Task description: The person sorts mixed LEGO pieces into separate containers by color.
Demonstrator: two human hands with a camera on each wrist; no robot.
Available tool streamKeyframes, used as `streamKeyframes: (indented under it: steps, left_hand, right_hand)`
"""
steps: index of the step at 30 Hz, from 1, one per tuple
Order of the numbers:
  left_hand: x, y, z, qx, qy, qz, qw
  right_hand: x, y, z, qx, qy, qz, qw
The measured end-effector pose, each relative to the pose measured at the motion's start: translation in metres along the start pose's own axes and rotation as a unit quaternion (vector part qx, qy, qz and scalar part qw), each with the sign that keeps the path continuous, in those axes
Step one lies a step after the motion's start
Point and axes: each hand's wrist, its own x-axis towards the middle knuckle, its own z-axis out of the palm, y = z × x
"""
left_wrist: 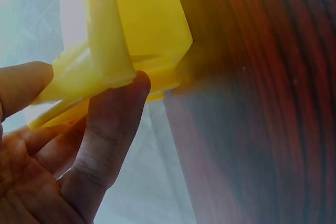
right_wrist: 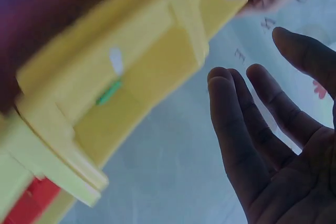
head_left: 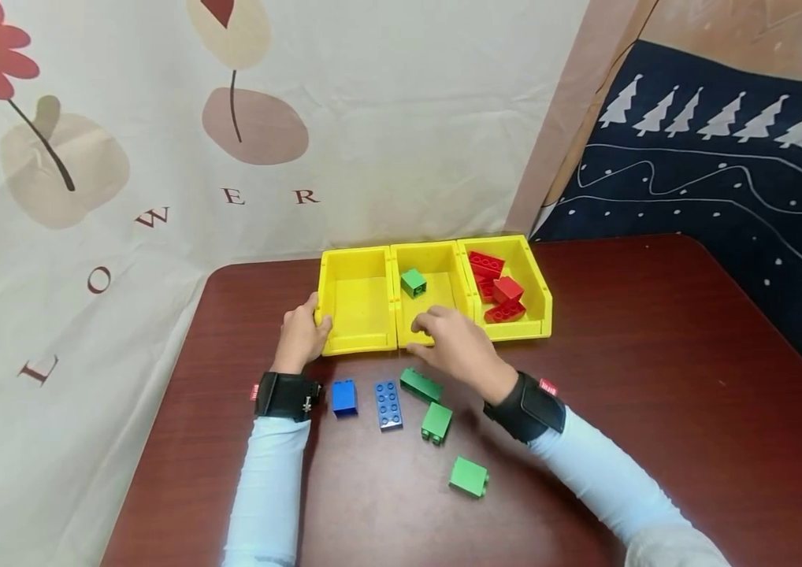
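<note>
Three yellow bins stand in a row at the back of the table. My left hand (head_left: pixel 316 319) grips the front left corner of the empty left bin (head_left: pixel 358 315); the left wrist view shows its thumb and a finger (left_wrist: pixel 113 124) pinching the bin's rim (left_wrist: pixel 105 51). My right hand (head_left: pixel 432 329) hovers palm down over the front edge of the middle bin (head_left: pixel 436 272), fingers (right_wrist: pixel 236 124) straight and holding nothing. One green brick (head_left: pixel 413 282) lies in the middle bin. Several red bricks (head_left: pixel 500 290) fill the right bin (head_left: pixel 536 291).
Loose bricks lie on the dark wooden table (head_left: pixel 656 378) in front of the bins: a blue square one (head_left: pixel 344 398), a blue long one (head_left: pixel 388 405), and three green ones (head_left: pixel 421 385) (head_left: pixel 436 422) (head_left: pixel 469 476). A flowered curtain hangs behind.
</note>
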Motion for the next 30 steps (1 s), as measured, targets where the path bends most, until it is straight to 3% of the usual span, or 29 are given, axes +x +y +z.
streamKeyframes:
  steps: [5, 14, 21, 30]
  left_hand:
    - [-0.002, 0.0, 0.0, -0.004, -0.001, 0.004, 1.0]
    - [0.0, -0.001, 0.001, -0.002, 0.009, 0.014, 0.9999]
    - [0.001, 0.001, 0.001, 0.0, 0.003, 0.012, 0.9999]
    - [0.0, 0.001, 0.001, -0.003, 0.011, 0.012, 0.9999]
  right_hand:
    - [-0.019, 0.0, 0.016, -0.004, -0.015, -0.019, 1.0]
    - [-0.036, 0.002, 0.039, -0.013, -0.075, 0.007, 0.997]
    - [-0.042, 0.005, 0.047, -0.01, -0.047, 0.009, 0.999]
    - [-0.042, 0.005, 0.046, -0.006, -0.043, 0.01, 0.999]
